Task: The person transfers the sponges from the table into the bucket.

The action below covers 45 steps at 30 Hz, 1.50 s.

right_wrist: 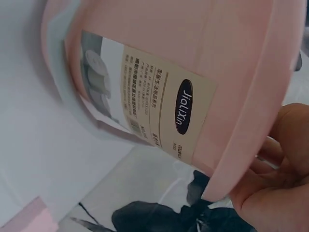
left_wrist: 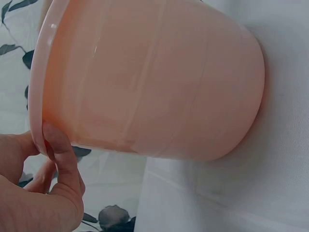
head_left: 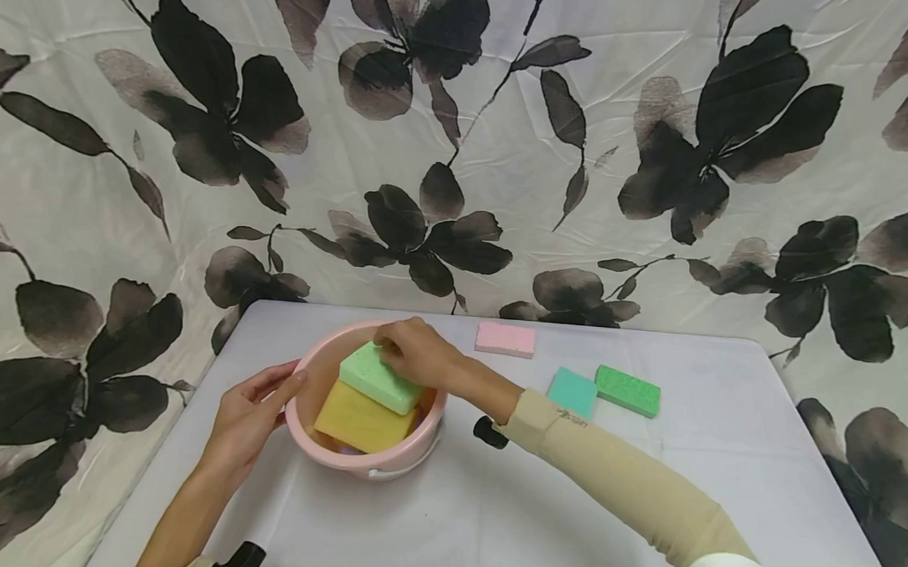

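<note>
A pink bucket (head_left: 309, 454) stands toward the left of the table, its rim pinched at the left side between the thumb and fingers of my left hand (head_left: 248, 410). In the left wrist view, the fingers (left_wrist: 63, 159) bend over that rim. My right hand (head_left: 421, 355) reaches over the bucket's far right edge and grips a light green sponge (head_left: 375, 379) by its upper end. Beneath that sponge, a yellow sponge (head_left: 362, 418) lies tilted inside the bucket. A bit of purple shows under the yellow one. In the right wrist view, the right fingertips are hidden behind the rim.
On the white table (head_left: 566, 504), a pink sponge (head_left: 505, 339) lies behind and right of the bucket. Farther right, a teal sponge (head_left: 573, 393) sits beside a green sponge (head_left: 627, 390). The bucket's white handle (head_left: 406, 468) hangs at its front. Floral cloth (head_left: 459, 150) hangs behind.
</note>
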### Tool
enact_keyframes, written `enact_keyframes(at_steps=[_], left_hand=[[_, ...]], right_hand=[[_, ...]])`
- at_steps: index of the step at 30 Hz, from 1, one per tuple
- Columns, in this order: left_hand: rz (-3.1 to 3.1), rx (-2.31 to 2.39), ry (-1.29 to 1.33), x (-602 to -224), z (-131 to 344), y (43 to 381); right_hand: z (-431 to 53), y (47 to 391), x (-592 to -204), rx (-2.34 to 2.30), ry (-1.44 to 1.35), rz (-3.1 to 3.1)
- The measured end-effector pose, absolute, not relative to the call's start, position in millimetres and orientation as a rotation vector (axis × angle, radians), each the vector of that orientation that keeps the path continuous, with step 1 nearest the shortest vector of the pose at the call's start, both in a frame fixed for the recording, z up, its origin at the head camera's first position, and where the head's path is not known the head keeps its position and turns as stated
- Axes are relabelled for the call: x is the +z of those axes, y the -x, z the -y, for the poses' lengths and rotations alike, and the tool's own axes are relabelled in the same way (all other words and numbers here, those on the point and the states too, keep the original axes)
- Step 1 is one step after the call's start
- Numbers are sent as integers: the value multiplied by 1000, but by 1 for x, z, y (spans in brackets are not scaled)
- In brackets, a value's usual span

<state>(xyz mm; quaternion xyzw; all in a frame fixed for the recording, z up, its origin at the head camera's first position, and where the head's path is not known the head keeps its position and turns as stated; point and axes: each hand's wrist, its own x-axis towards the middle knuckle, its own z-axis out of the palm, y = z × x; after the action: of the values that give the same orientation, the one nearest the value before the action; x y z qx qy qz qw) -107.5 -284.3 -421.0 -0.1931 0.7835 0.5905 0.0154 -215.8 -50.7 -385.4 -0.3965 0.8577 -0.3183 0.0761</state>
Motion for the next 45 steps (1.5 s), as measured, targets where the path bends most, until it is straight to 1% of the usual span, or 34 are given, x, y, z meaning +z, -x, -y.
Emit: enact_keyframes(at_steps=[5,16,31,45], left_hand=[[-2439,1837,599,-420,284,108],[-2438,1823,620,-420,283,108],[-2429,1825,637,-421,283,108],[-2422,1841,617,-422,283,108]], right_hand=[[40,216,-379,-1034,1201,-2563],[2,223,-367,-1188,1137,-2534],[-45,228,-373,-1320,981,-2597],[-92,234,-393,-1402,758,-2684]])
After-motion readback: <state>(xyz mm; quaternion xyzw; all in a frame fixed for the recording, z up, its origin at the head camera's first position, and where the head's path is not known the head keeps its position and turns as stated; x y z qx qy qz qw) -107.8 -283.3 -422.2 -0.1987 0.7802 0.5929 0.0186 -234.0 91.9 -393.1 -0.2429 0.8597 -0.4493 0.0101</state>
